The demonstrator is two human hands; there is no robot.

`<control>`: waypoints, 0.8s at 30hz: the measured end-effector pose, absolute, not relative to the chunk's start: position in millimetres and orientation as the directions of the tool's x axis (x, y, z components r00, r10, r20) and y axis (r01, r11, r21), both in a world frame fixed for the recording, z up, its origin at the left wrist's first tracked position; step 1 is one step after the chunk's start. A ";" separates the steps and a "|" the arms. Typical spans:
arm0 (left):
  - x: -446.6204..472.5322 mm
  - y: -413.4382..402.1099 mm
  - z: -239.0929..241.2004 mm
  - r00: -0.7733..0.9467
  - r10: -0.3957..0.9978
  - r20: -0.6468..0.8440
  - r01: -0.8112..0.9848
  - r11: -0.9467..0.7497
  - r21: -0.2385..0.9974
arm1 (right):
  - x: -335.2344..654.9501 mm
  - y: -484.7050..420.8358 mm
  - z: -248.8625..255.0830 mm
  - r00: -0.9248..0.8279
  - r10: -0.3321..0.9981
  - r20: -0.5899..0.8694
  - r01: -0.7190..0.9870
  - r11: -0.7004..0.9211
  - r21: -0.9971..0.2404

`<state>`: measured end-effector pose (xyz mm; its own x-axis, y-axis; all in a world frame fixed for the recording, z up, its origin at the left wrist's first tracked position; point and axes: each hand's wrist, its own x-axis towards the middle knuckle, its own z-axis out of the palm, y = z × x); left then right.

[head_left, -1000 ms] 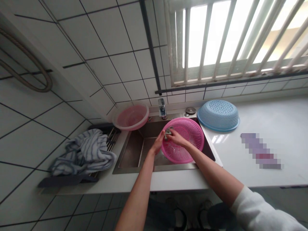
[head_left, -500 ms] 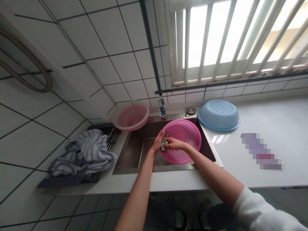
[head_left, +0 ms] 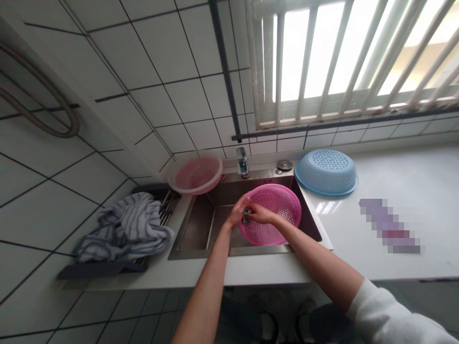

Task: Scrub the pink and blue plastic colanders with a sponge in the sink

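A bright pink perforated colander (head_left: 276, 215) is held tilted over the steel sink (head_left: 201, 224). My left hand (head_left: 237, 213) grips its left rim with the fingers curled round the edge. My right hand (head_left: 258, 213) is closed on a small grey-green cloth or scrub pad (head_left: 246, 216), pressed against the colander's inside near the left rim. The two hands nearly touch. Most of the pad is hidden by the fingers.
A pale pink basin (head_left: 195, 173) leans at the sink's back left corner beside the tap (head_left: 242, 161). A blue colander (head_left: 326, 171) lies upside down on the white counter (head_left: 401, 186). A striped towel (head_left: 125, 228) lies on a rack at left.
The colander has tipped flatter and dropped slightly into the sink. My right hand has slid the pad down along the inside near the left rim; my left hand stays on the rim.
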<state>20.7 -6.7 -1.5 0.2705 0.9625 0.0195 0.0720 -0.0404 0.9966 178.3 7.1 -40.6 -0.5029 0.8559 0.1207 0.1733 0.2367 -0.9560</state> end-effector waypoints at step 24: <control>20.3 -5.3 0.8 0.151 0.988 -0.010 0.100 -0.006 0.995 | 176.8 8.1 -34.6 -0.516 0.832 0.203 0.066 0.275 -0.959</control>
<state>20.3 -5.3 0.8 0.1514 0.9884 -0.0096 0.1000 -0.0057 0.9950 176.8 8.1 -34.6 -0.5155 0.8324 0.2032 0.0656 0.2748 -0.9593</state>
